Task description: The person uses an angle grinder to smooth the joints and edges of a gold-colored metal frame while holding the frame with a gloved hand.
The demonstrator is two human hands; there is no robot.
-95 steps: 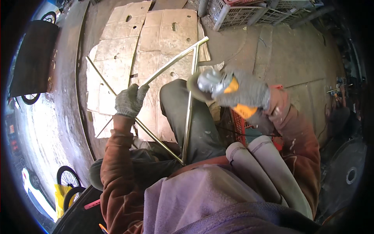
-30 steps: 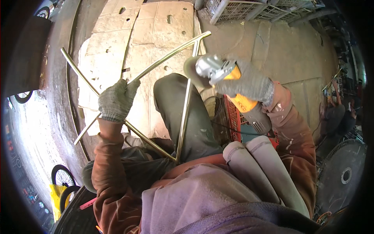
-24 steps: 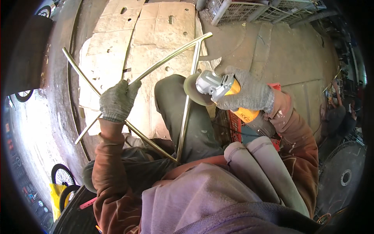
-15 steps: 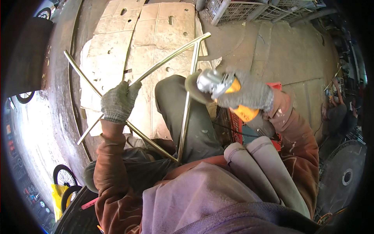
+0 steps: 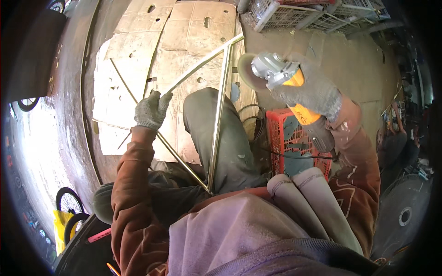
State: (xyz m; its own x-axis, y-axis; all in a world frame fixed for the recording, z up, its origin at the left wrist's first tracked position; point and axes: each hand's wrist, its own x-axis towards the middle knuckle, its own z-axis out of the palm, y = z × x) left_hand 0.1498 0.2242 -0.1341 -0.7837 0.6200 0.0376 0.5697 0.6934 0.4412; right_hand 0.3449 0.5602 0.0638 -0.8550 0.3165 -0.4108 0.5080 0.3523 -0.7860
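Note:
A shiny metal bicycle frame (image 5: pixel 217 122) of welded tubes leans across my leg, with its short head tube at the far end. My left hand (image 5: pixel 153 110), in a grey knitted glove, is closed around the frame where its tubes meet on the left. In my gloved right hand (image 5: pixel 311 92) is an angle grinder (image 5: pixel 276 69) with a silver head and an orange and grey body. Its disc (image 5: pixel 251 72) looks blurred and stands apart from the frame, to the right of the head tube.
Flattened cardboard (image 5: pixel 184 60) lies on the floor beneath the frame. By my right knee stands a red plastic crate (image 5: pixel 276 142), with a black cable (image 5: pixel 299 157) running across it. A grey crate (image 5: pixel 317 18) is at the far right. A round fan (image 5: pixel 400 216) stands at lower right.
My right hand has drawn the grinder right and away from the frame's tube. My left hand has moved slightly right and up, turning the frame so its left tubes point differently.

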